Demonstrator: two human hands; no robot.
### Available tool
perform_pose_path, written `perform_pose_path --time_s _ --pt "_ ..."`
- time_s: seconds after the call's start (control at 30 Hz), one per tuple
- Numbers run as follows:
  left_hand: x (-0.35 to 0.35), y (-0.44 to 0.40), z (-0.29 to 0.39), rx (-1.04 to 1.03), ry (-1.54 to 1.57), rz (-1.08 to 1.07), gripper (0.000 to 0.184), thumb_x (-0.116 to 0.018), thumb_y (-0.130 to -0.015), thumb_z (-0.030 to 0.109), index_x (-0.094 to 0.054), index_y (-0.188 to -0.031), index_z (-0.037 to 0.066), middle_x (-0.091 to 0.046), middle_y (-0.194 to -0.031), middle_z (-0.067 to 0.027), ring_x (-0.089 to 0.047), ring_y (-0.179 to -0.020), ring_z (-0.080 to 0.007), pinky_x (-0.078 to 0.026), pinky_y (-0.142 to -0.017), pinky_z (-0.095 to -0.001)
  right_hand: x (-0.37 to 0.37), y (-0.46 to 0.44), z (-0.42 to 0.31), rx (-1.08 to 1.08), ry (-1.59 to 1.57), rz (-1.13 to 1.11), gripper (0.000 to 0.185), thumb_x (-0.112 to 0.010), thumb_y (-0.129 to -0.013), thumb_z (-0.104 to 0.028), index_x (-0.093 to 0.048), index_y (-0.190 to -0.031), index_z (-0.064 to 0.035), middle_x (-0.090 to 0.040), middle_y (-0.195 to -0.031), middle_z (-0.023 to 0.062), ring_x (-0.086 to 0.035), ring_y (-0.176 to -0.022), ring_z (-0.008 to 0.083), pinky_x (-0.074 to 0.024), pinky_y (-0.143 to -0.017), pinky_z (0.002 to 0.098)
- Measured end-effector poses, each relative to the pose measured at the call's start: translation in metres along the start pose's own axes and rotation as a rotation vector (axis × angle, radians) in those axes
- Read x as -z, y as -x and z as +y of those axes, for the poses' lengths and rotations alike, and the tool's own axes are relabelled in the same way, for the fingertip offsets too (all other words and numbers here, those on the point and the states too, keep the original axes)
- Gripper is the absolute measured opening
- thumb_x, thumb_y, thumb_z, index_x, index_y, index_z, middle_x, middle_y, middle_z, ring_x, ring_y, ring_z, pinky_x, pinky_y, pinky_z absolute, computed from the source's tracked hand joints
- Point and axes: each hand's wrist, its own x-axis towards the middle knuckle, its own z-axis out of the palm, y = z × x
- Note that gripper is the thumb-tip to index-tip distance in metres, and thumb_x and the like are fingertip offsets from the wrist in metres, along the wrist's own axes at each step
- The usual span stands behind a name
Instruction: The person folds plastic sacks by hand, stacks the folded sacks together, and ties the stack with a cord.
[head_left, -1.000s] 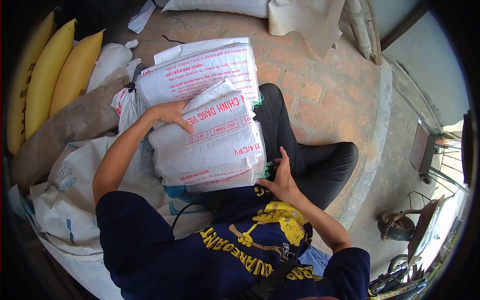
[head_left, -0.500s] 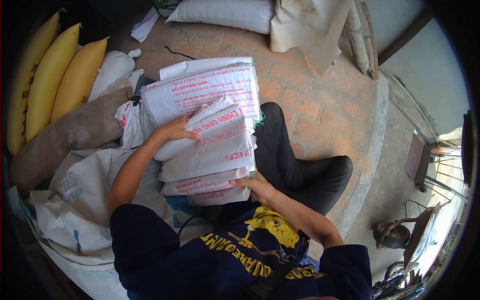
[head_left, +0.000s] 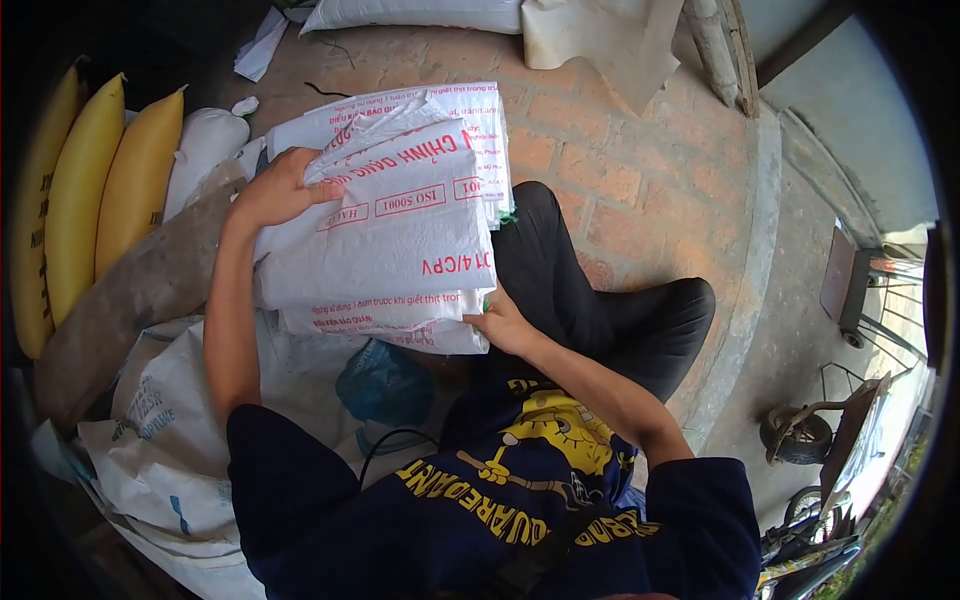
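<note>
Folded white woven sacks (head_left: 400, 235) with red lettering lie in a stack over my lap, the front ones raised and tilted. My left hand (head_left: 288, 190) grips the upper left edge of the front folded sack, thumb on its face and fingers behind. At the lower right corner, my right hand (head_left: 503, 320) pinches the edges of the folded sacks, its fingertips partly hidden. Below the stack, a crumpled blue plastic bag (head_left: 385, 383) shows beside my crossed legs.
Full yellow sacks (head_left: 140, 190) stand at the left behind a board (head_left: 130, 265). Large white sacks (head_left: 175, 410) spread beside me. A full white sack (head_left: 410, 15) and a beige sheet (head_left: 600, 45) lie on the brick floor (head_left: 640, 180). A wheeled cart (head_left: 800, 435) stands at right.
The folded sacks have shifted up and left in view, with the front one raised and turned more toward me. My left hand has moved to its left edge; my right hand rose slightly.
</note>
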Motion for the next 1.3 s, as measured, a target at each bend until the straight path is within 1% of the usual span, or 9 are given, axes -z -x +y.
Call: perform_pose_path --time_s 0.1,0.13,0.23,0.4,0.7,0.73,0.9,1.1,1.3 --pt "0.013 -0.025 0.022 -0.094 -0.184 0.143 0.062 -0.072 -0.074 0.037 -0.056 -0.121 -0.001 -0.058 -0.118 -0.0214 -0.052 -0.114 -0.0344 -0.04 -0.096 -0.0373 0.02 -0.037 0.018 -0.015 -0.021 0.159 0.064 -0.06 -0.078 0.004 -0.033 -0.136 -0.004 -0.045 -0.123 0.0094 -0.041 -0.121 0.0211 -0.0333 -0.101 0.0328" --pt "0.015 -0.041 0.018 -0.149 -0.231 0.176 0.062 -0.073 -0.073 0.035 -0.056 -0.122 0.001 -0.059 -0.116 -0.0211 -0.054 -0.112 -0.0342 -0.04 -0.096 -0.0372 0.028 -0.055 0.023 0.167 0.179 0.272 0.037 -0.061 -0.084 -0.004 -0.051 -0.12 -0.0018 -0.057 -0.113 0.0084 -0.053 -0.104 0.0192 -0.0436 -0.09 0.0325" --pt "0.033 -0.097 0.012 -0.173 -0.219 0.078 0.067 -0.076 -0.068 0.035 -0.055 -0.125 0.008 -0.063 -0.111 -0.0191 -0.058 -0.107 -0.0333 -0.042 -0.095 -0.0375 0.051 -0.116 0.029 0.321 0.076 0.469 0.046 -0.065 -0.081 -0.001 -0.045 -0.122 -0.0047 -0.058 -0.112 0.0082 -0.055 -0.104 0.0178 -0.0459 -0.089 0.0315" --pt "0.011 -0.16 -0.047 -0.132 -0.216 0.322 0.07 -0.078 -0.068 0.031 -0.052 -0.128 0.008 -0.063 -0.113 -0.0168 -0.06 -0.105 -0.0297 -0.044 -0.094 -0.0363 0.059 -0.161 0.003 0.13 0.022 0.486 0.053 -0.073 -0.075 -0.002 -0.043 -0.118 0.0024 -0.058 -0.112 0.0134 -0.057 -0.102 0.0214 -0.0473 -0.085 0.0327" --pt "-0.053 -0.175 -0.089 -0.111 -0.268 0.263 0.059 -0.068 -0.078 0.035 -0.052 -0.13 0.012 -0.057 -0.125 -0.0169 -0.052 -0.117 -0.0332 -0.043 -0.096 -0.0409 0.08 -0.151 0.066 -0.075 0.336 0.512 0.065 -0.072 -0.078 -0.03 -0.043 -0.122 0.0077 -0.058 -0.116 0.0264 -0.059 -0.108 0.0331 -0.0465 -0.089 0.0375" --pt "-0.07 -0.179 -0.097 -0.089 -0.305 0.281 0.053 -0.067 -0.08 0.031 -0.053 -0.128 0.014 -0.058 -0.123 -0.0154 -0.053 -0.115 -0.0331 -0.044 -0.094 -0.0423 0.075 -0.145 0.061 -0.206 0.428 0.518 0.054 -0.067 -0.083 -0.021 -0.044 -0.125 0.0048 -0.059 -0.115 0.0181 -0.058 -0.104 0.0229 -0.0467 -0.088 0.0339" --pt "-0.096 -0.168 -0.08 0.037 -0.233 0.433 0.044 -0.064 -0.081 0.025 -0.056 -0.123 0.013 -0.063 -0.112 -0.0149 -0.058 -0.107 -0.0332 -0.045 -0.089 -0.0447 0.093 -0.171 0.097 -0.23 0.372 0.44 0.048 -0.063 -0.088 -0.02 -0.045 -0.126 0.0031 -0.059 -0.112 0.0139 -0.056 -0.098 0.0201 -0.0456 -0.087 0.0337" --pt "-0.103 -0.155 -0.065 0.032 -0.332 0.731 0.055 -0.067 -0.081 0.025 -0.047 -0.129 0.008 -0.051 -0.126 -0.0204 -0.048 -0.116 -0.0356 -0.037 -0.096 -0.0478 0.08 -0.168 0.086 -0.202 0.077 0.504 0.055 -0.066 -0.085 -0.01 -0.035 -0.13 -0.0006 -0.056 -0.114 0.0118 -0.055 -0.101 0.0209 -0.0478 -0.087 0.0353" --pt "-0.141 -0.098 -0.022 0.027 -0.364 0.752 0.07 -0.054 -0.086 0.051 -0.038 -0.139 0.009 -0.04 -0.135 -0.026 -0.037 -0.126 -0.0429 -0.027 -0.101 -0.0587 0.076 -0.174 0.064 -0.198 -0.258 0.468 0.049 -0.06 -0.086 -0.001 -0.04 -0.13 -0.0024 -0.057 -0.115 0.0126 -0.058 -0.102 0.0256 -0.0493 -0.088 0.0418"
